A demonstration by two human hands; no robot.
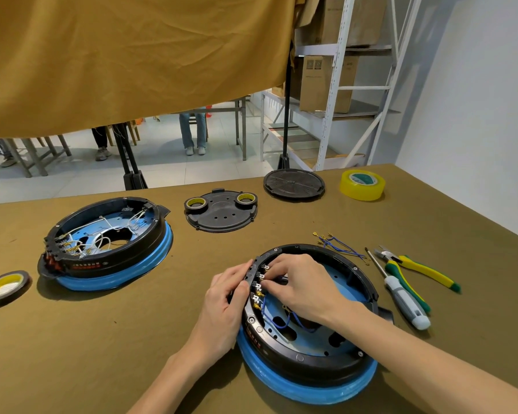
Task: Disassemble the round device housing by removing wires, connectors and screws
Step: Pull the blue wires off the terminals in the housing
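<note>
The round housing [326,348], black on a blue ring, sits near the front of the counter [102,339]. The left hand [225,297] clasps its outer left rim, fingers curled over the row of connectors [259,286]. The right hand [299,282] reaches inside and pinches a connector there with its fingertips. Blue wires [284,322] loop across the housing floor. More blue wires [338,245], a screwdriver [401,297] and pliers [416,270] lie to the right; a second housing [108,243] rests far left.

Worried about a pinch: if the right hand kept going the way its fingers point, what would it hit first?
The right hand points left at the connector row on the housing rim, probably touching already; the left hand is just beyond.
</note>
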